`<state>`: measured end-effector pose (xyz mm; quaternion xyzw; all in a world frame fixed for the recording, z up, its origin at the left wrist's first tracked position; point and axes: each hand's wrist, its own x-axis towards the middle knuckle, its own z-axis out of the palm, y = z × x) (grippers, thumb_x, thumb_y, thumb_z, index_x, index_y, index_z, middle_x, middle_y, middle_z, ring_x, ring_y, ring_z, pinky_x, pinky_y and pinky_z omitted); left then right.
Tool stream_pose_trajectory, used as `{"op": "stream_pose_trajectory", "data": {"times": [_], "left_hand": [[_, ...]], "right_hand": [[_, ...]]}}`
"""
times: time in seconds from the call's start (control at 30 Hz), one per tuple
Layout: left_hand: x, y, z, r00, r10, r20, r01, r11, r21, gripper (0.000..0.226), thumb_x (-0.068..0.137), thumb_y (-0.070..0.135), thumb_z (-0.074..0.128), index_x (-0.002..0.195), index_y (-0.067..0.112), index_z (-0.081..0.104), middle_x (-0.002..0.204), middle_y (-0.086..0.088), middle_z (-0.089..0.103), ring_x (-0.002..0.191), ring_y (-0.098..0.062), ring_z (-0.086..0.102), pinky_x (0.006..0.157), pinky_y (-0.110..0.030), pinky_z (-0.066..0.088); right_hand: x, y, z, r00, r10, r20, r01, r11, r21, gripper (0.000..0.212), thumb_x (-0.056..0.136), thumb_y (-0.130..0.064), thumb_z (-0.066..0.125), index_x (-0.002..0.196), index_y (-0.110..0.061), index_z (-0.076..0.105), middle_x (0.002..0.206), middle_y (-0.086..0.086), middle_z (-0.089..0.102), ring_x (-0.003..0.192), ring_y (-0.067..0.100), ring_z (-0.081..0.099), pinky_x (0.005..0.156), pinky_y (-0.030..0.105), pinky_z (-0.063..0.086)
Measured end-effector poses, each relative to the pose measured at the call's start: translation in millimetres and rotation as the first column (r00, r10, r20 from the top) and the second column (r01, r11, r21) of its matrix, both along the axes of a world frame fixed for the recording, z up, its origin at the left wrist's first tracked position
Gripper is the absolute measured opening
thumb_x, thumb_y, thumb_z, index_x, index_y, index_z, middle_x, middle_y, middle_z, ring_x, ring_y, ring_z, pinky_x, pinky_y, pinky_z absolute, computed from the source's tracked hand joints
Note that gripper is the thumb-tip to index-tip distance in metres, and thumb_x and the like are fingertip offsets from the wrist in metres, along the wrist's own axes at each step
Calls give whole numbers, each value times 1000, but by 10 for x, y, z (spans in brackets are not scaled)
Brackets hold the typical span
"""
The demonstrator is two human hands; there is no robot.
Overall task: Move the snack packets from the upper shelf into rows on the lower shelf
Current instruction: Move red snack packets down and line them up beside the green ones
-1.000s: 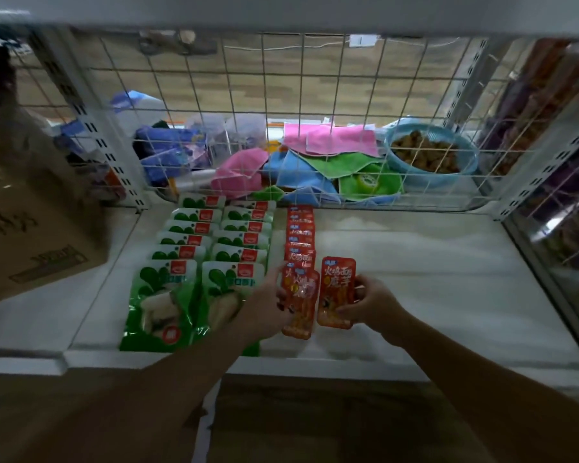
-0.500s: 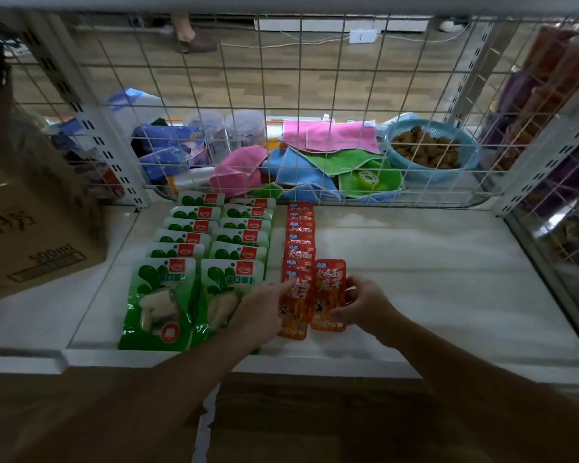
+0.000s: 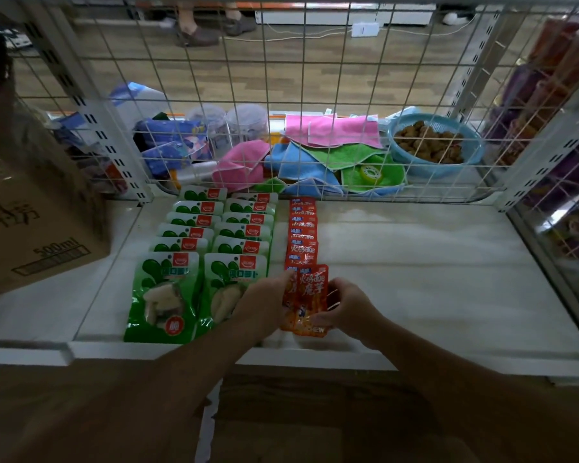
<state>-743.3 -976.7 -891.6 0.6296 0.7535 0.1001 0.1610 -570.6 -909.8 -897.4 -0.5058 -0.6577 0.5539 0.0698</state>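
On the white lower shelf lie two rows of green snack packets and, beside them, one row of overlapping red packets. At the front of the red row, my right hand grips the right edge and lower corner of a red packet that lies on top of another red packet. My left hand touches the left edge of these front red packets with its fingers and covers part of the nearest green packet. The upper shelf is out of view.
A cardboard box stands on the shelf at the left. A wire grid closes the back; behind it are coloured cloths and a blue basket. Another wire panel closes the right side. A person's feet show beyond.
My right hand has brought its red packet leftward and down onto the front of the red row, over the packet under my left hand. The camera has tilted up slightly.
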Motion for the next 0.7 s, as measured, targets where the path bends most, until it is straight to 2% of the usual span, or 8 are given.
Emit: {"op": "stream_pose_trajectory", "data": {"times": [0.07, 0.17, 0.27, 0.43, 0.57, 0.7], "left_hand": [[-44, -10, 9, 999, 16, 28, -16, 1000, -13, 64, 95, 21, 65, 152, 21, 35, 121, -3, 67, 105, -16, 65, 87, -24, 52], [-131, -46, -33, 995, 63, 80, -58, 997, -57, 60, 92, 26, 69, 146, 27, 43, 109, 4, 70, 89, -11, 66, 79, -26, 55], [-197, -91, -73, 993, 100, 60, -93, 990, -111, 62, 88, 32, 71, 145, 31, 46, 108, 8, 69, 92, -10, 66, 85, -37, 57], [-231, -123, -55, 978, 121, 168, -96, 984, -151, 62, 86, 25, 74, 143, 24, 49, 107, 11, 70, 94, -7, 65, 90, -38, 56], [-235, -138, -74, 960, 129, 249, -92, 984, -156, 63, 83, 34, 77, 140, 24, 52, 104, 12, 72, 85, -6, 68, 84, -39, 59], [-227, -133, -82, 954, 109, 279, -64, 984, -166, 61, 83, 31, 78, 138, 26, 53, 103, 13, 72, 81, -3, 68, 82, -39, 60]], "right_hand": [[-43, -50, -13, 998, 38, 53, -44, 994, 100, 53, 76, -13, 84, 118, -13, 52, 109, 0, 64, 101, 18, 68, 86, 36, 61], [-88, -161, -56, 985, 86, 152, -126, 952, 279, 57, 76, -23, 85, 123, -13, 53, 113, -1, 66, 106, 17, 67, 93, 34, 57], [-117, -264, -90, 980, 63, 186, -133, 912, 388, 59, 76, -28, 84, 124, -12, 53, 117, 2, 68, 108, 16, 68, 96, 32, 55], [-153, -375, -87, 981, 39, 189, -122, 884, 451, 58, 79, -27, 82, 125, -12, 52, 120, 1, 65, 111, 13, 65, 94, 23, 48], [-163, -426, -67, 978, 58, 201, -144, 884, 445, 57, 82, -27, 80, 130, -13, 53, 122, 0, 66, 112, 11, 64, 92, 19, 45], [-150, -454, -59, 981, 71, 180, -145, 885, 443, 56, 82, -27, 81, 131, -14, 56, 122, -1, 68, 110, 11, 65, 89, 15, 44]]}}
